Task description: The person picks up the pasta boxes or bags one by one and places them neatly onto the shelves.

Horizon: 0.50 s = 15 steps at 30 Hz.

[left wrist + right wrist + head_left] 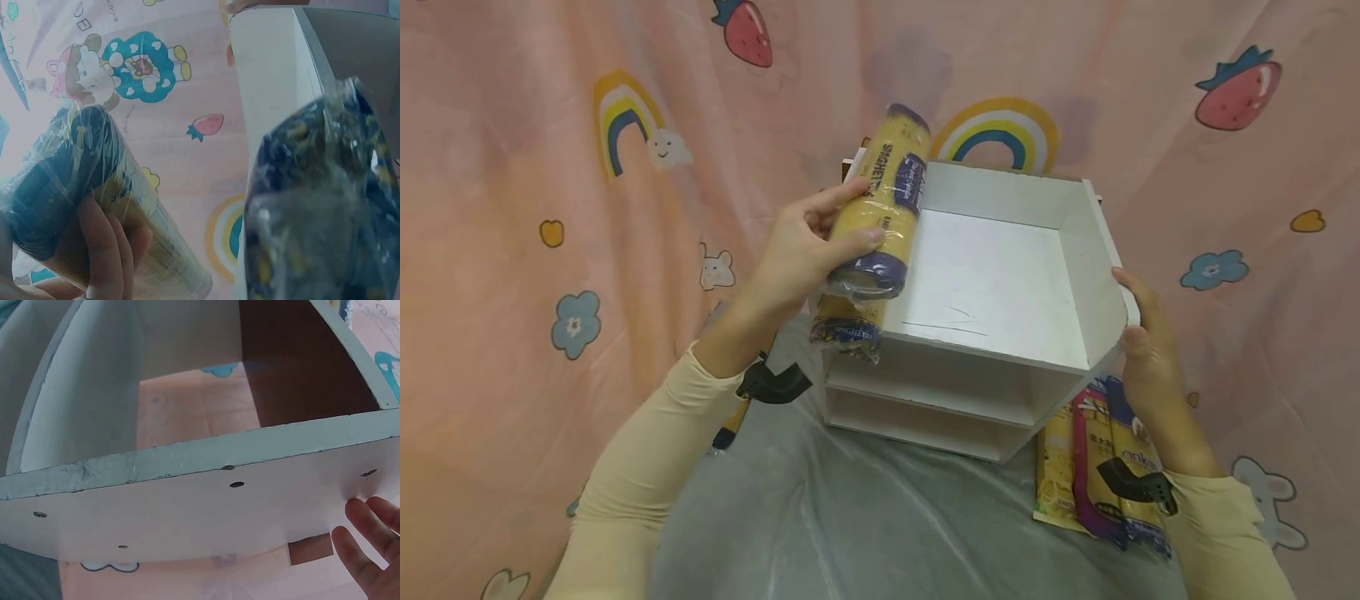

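Curtain [512, 250]: pink fabric, printed with rainbows, strawberries and flowers; hung behind everything.

Table cover [850, 517]: grey, glossy, creased sheet.

Shelf unit [1000, 275]: white painted board, angular, three open tiers; steadied at its right edge by the right hand [1150, 350], whose fingers lie flat on the side panel.

Spaghetti pack [880, 208]: cylindrical, yellow and dark blue, wrapped in slick crinkled film; grasped by the left hand [797, 254] above the unit's top-left corner. A slip is judged possible, since the film is smooth.

Second spaghetti pack [846, 329]: lodged at the left end of the tier below.

Noodle packets [1097, 458]: flat, laid near right.
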Each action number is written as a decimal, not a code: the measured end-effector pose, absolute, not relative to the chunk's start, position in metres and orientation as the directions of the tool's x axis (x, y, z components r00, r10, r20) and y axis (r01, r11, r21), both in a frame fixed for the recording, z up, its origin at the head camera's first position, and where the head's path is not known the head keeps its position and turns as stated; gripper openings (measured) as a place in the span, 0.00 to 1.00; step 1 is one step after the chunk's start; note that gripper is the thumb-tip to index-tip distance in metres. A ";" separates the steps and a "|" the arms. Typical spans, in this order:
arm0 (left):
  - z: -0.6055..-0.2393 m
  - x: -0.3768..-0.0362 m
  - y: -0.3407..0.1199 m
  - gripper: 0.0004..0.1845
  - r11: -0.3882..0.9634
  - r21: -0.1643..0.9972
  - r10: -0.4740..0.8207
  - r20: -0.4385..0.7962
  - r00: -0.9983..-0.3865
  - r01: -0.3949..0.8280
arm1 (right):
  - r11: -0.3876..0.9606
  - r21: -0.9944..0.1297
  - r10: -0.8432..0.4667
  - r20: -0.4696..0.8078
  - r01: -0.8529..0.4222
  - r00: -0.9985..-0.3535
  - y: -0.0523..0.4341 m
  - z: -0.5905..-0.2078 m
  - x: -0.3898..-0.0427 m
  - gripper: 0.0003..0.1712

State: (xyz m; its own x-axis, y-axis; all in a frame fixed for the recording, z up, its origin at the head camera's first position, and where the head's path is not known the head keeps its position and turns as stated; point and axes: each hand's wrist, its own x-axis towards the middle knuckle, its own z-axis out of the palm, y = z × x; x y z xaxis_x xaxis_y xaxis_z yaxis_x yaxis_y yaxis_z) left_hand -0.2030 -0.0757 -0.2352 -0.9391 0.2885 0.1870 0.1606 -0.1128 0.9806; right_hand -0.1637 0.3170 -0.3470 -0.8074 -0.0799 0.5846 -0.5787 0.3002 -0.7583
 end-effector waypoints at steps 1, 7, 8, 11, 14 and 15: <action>-0.235 -0.203 -0.074 0.34 -0.105 0.982 0.289 0.180 -0.940 0.155 | 0.302 -0.756 -0.083 0.586 -0.581 -0.806 0.317 -0.347 -0.164 0.41; -0.234 -0.201 -0.065 0.34 -0.092 0.988 0.302 0.146 -0.942 0.124 | 0.318 -0.747 -0.084 0.591 -0.584 -0.802 0.318 -0.347 -0.164 0.41; -0.235 -0.200 -0.063 0.34 -0.088 0.989 0.306 0.140 -0.942 0.119 | 0.316 -0.746 -0.083 0.593 -0.586 -0.801 0.318 -0.347 -0.165 0.41; -0.237 -0.199 -0.060 0.34 -0.076 0.993 0.317 0.115 -0.941 0.095 | 0.314 -0.740 -0.085 0.601 -0.594 -0.794 0.318 -0.347 -0.165 0.41; -0.241 -0.199 -0.058 0.35 -0.062 0.995 0.334 0.090 -0.938 0.073 | 0.313 -0.741 -0.094 0.599 -0.595 -0.795 0.318 -0.347 -0.165 0.41; -0.242 -0.199 -0.057 0.35 -0.057 0.996 0.340 0.086 -0.937 0.071 | 0.314 -0.740 -0.098 0.598 -0.594 -0.796 0.318 -0.347 -0.165 0.41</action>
State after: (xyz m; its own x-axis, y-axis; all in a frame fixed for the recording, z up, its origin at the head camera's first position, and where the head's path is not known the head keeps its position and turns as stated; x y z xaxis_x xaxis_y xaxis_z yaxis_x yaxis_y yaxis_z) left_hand -0.1993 -0.0566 -0.2420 -0.9367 0.3396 0.0859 0.0706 -0.0572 0.9959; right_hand -0.1652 0.3176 -0.3466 -0.7959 -0.0980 0.5975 -0.5945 0.3140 -0.7403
